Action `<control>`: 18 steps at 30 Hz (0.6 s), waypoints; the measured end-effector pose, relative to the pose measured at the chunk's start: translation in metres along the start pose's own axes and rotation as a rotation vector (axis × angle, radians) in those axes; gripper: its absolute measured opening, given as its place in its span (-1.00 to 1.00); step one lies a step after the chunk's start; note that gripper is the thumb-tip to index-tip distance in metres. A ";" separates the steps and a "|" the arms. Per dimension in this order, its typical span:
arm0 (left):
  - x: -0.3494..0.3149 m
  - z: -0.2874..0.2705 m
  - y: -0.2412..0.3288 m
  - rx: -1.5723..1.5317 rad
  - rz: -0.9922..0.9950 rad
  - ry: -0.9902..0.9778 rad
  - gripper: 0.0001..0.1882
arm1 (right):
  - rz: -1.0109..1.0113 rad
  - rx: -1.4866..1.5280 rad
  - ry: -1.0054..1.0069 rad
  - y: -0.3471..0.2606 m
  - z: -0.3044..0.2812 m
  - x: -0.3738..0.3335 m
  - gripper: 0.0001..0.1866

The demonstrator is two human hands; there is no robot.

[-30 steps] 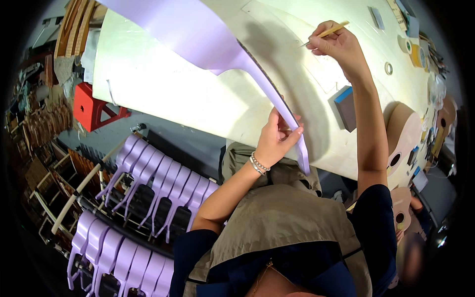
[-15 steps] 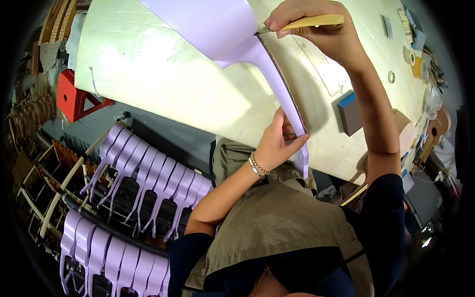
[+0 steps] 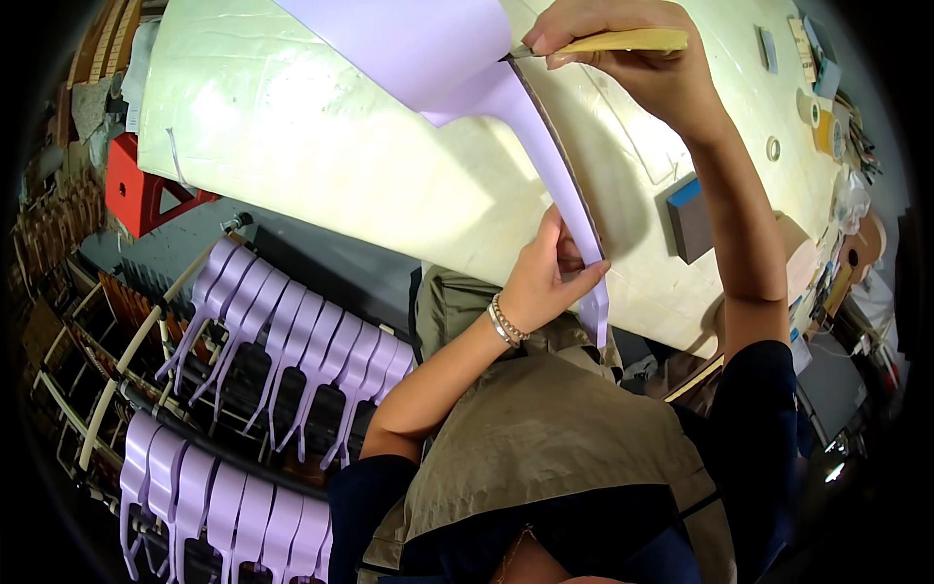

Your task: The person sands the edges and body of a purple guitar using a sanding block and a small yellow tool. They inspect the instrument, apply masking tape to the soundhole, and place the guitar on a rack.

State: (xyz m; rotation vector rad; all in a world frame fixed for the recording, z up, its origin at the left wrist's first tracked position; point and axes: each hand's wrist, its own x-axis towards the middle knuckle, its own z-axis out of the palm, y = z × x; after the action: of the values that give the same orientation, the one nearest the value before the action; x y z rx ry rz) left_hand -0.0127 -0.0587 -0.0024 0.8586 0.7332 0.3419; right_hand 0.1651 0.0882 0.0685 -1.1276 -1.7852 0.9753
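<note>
Your left hand (image 3: 550, 277) is pinched shut on the lower end of the lilac strip (image 3: 550, 165), thumb on the near face, fingers wrapped behind it, bracelet at the wrist. The strip is the narrow tail of a wide lilac sheet (image 3: 409, 44) that fills the top of the view. The tail's long axis runs from upper left to lower right, curving gently, with its free tip pointing down toward your lap just past your left hand. A dark edge shows along the strip's right side. The whole piece is held up above the table (image 3: 292, 146); whether any of it touches the surface, can't tell. Your right hand (image 3: 623, 54) is closed around a yellow-handled tool (image 3: 628, 41), which lies roughly horizontal, handle to the right, tip pointing left and meeting the strip's right edge right where the tail leaves the wide sheet. Can't tell what kind of tip it has. On the table to the right of the strip: a grey block with a blue top (image 3: 693, 216), well apart from both hands, and tape rolls (image 3: 822, 122) farther out near the far edge. Lower left, below the table: racks of matching lilac shaped pieces (image 3: 292, 341) hanging in rows. A red box (image 3: 146, 190) sits at the table's left end.
</note>
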 end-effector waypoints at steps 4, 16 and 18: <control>0.000 0.000 -0.001 0.027 0.015 0.002 -0.12 | 0.011 -0.009 -0.040 0.002 -0.002 -0.008 -0.92; 0.001 0.000 0.000 0.045 0.014 0.015 -0.13 | 0.077 0.015 -0.054 -0.003 0.000 -0.027 -0.89; 0.000 0.001 0.000 0.037 0.024 0.023 -0.13 | 0.048 0.055 0.022 -0.002 0.004 -0.023 -0.90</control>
State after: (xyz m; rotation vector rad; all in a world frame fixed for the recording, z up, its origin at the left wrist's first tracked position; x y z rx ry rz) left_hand -0.0122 -0.0595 -0.0023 0.9006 0.7530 0.3607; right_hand 0.1673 0.0655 0.0636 -1.1473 -1.7107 1.0304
